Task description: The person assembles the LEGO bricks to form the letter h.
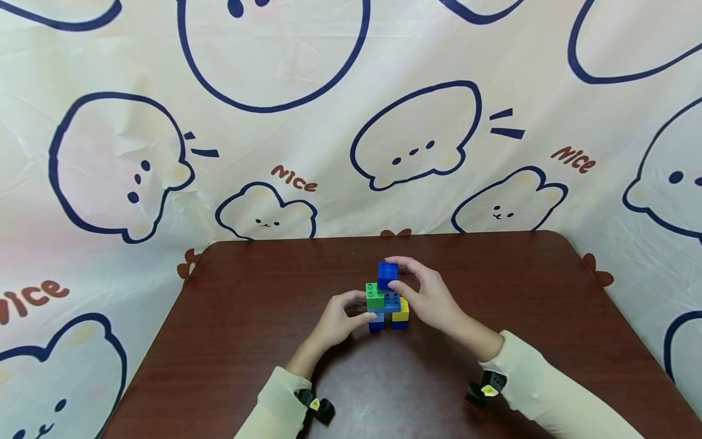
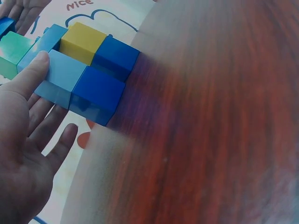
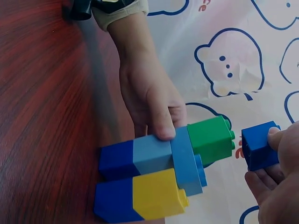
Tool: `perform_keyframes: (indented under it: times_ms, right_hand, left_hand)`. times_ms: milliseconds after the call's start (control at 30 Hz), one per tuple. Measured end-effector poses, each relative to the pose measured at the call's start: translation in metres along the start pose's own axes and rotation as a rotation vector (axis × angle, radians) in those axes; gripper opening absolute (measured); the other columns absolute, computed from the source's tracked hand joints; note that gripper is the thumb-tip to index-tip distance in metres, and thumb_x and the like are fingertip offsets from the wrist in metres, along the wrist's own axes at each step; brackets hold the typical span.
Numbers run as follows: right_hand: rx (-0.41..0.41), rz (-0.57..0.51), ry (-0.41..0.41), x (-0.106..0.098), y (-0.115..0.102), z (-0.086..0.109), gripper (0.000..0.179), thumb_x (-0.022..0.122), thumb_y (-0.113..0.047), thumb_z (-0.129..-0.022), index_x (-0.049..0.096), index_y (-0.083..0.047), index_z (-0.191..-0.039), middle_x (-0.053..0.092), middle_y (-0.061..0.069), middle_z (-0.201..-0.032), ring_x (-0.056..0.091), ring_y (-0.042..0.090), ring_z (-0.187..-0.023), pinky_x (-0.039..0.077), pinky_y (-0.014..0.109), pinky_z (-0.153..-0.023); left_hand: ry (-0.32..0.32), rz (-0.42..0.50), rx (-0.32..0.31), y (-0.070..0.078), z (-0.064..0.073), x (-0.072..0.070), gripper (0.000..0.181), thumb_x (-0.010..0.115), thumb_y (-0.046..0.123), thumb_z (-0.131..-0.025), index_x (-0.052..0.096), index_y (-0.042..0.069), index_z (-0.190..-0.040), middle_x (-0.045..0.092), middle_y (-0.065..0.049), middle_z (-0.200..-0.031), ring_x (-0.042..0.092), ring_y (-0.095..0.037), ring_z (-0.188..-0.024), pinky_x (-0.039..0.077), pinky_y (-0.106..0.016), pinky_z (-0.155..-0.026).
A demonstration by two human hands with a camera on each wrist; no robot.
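A small structure of toy building blocks stands on the table. It has two columns: dark blue (image 3: pixel 119 203) under yellow (image 3: pixel 154 193), and dark blue (image 2: pixel 100 88) under light blue (image 2: pixel 65 70). A longer blue block (image 3: pixel 184 156) lies over the light blue one, with a green block (image 1: pixel 375 296) on its left end. My left hand (image 1: pixel 336 322) grips the structure from the left, thumb on the near side. My right hand (image 1: pixel 430 297) pinches a dark blue block (image 1: pixel 387 274) between thumb and fingers, apart from the green block in the right wrist view.
The brown table (image 1: pixel 247 292) extends around the blocks, its far edge behind them. A cloth printed with cartoon outlines (image 1: pixel 307 140) hangs beyond that edge and along the sides. Black wrist cameras (image 1: pixel 322 410) are strapped over both sleeves.
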State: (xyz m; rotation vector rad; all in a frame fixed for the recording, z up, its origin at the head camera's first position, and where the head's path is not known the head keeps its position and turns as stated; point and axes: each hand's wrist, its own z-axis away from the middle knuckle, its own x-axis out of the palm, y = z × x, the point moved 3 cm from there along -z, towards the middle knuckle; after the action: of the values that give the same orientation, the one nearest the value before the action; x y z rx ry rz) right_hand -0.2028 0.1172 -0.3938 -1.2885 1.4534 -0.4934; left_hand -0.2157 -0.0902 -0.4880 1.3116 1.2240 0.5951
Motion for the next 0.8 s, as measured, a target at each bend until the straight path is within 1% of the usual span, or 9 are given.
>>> perform_keyframes:
  times_ms: [100,267,500,633,700,733,800]
  right_hand:
    - [-0.003,-0.002,-0.014,0.005,-0.001,-0.001,0.042,0.069,-0.013,-0.098,0.059,-0.009,-0.139,0.065,0.009,-0.131,0.060,0.027,-0.122,0.045,0.054,-0.106]
    - [-0.003,0.004,-0.031,0.011,-0.002,-0.001,0.043,0.070,-0.012,-0.098,0.059,-0.011,-0.140,0.066,0.007,-0.130,0.060,0.026,-0.121,0.046,0.052,-0.106]
    - [-0.001,-0.002,-0.042,0.017,0.000,-0.002,0.043,0.069,-0.012,-0.098,0.059,-0.013,-0.140,0.066,0.007,-0.130,0.061,0.025,-0.121,0.046,0.052,-0.106]
    - [0.006,-0.009,-0.050,0.019,0.001,-0.002,0.043,0.069,-0.012,-0.098,0.059,-0.014,-0.140,0.066,0.008,-0.129,0.061,0.025,-0.120,0.049,0.051,-0.104]
    - [0.010,-0.012,-0.051,0.019,0.000,-0.002,0.043,0.068,-0.012,-0.098,0.058,-0.013,-0.140,0.066,0.008,-0.130,0.061,0.025,-0.120,0.050,0.051,-0.102]
    - [0.011,-0.014,-0.052,0.020,0.000,-0.002,0.043,0.068,-0.012,-0.099,0.058,-0.013,-0.140,0.066,0.008,-0.130,0.061,0.025,-0.120,0.050,0.051,-0.102]
    - [0.012,-0.018,-0.053,0.020,-0.001,-0.001,0.043,0.068,-0.012,-0.099,0.058,-0.013,-0.141,0.066,0.009,-0.131,0.061,0.027,-0.121,0.050,0.051,-0.101]
  left_hand:
    - [0.001,0.004,0.005,0.000,0.000,0.000,0.033,0.078,0.009,-0.091,0.069,0.000,-0.121,0.073,-0.013,-0.112,0.071,-0.028,-0.101,0.057,-0.040,-0.090]
    - [-0.002,-0.012,0.012,-0.001,0.000,0.000,0.031,0.078,0.012,-0.092,0.069,0.003,-0.120,0.073,-0.010,-0.111,0.072,-0.023,-0.100,0.058,-0.035,-0.089]
    - [-0.004,-0.020,0.016,-0.002,-0.001,0.000,0.030,0.078,0.014,-0.092,0.070,0.004,-0.119,0.074,-0.007,-0.109,0.072,-0.020,-0.098,0.057,-0.033,-0.089]
    - [0.000,-0.017,0.017,-0.002,0.000,0.000,0.030,0.078,0.011,-0.091,0.070,0.003,-0.118,0.074,-0.009,-0.107,0.072,-0.023,-0.098,0.058,-0.037,-0.089]
    - [0.000,-0.017,0.010,-0.001,-0.001,0.001,0.029,0.077,0.007,-0.091,0.069,0.000,-0.118,0.073,-0.013,-0.108,0.071,-0.028,-0.099,0.058,-0.043,-0.090]
    - [0.001,-0.019,0.007,-0.001,-0.001,0.001,0.029,0.077,0.008,-0.091,0.069,0.001,-0.118,0.073,-0.012,-0.107,0.072,-0.025,-0.099,0.058,-0.040,-0.090]
    - [0.003,-0.017,0.007,-0.001,-0.001,0.001,0.030,0.077,0.008,-0.091,0.069,0.000,-0.119,0.073,-0.013,-0.108,0.071,-0.026,-0.100,0.057,-0.042,-0.090]
